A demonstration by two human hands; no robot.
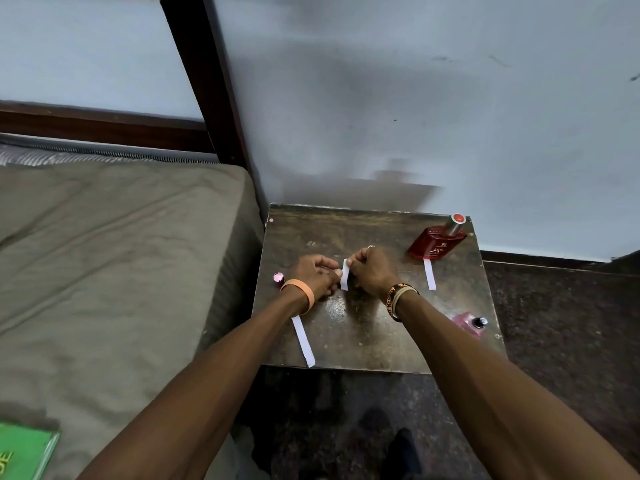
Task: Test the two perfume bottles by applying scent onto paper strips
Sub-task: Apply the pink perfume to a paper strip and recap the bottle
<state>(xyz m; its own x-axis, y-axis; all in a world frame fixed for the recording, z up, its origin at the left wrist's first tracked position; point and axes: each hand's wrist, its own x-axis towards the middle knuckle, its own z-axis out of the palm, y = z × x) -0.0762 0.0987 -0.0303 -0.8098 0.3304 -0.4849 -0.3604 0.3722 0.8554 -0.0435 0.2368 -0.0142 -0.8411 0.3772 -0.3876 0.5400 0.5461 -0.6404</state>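
A white paper strip (344,274) stands upright over the middle of the small dark table (367,327). My left hand (317,273) pinches it from the left and my right hand (372,271) pinches it from the right. A red perfume bottle (437,241) with a silver and red cap stands at the table's back right, with a second strip (429,274) lying in front of it. A pink perfume bottle (467,323), its cap off, is at the right edge. Its pink cap (278,278) lies at the left edge. A third strip (303,341) lies near the front left.
A bed with a grey-brown mattress (114,258) adjoins the table on the left, with a green book (24,452) at its near corner. A dark wooden bedpost (204,81) rises behind it. A pale wall (415,98) stands right behind the table. Dark floor (554,323) lies on the right.
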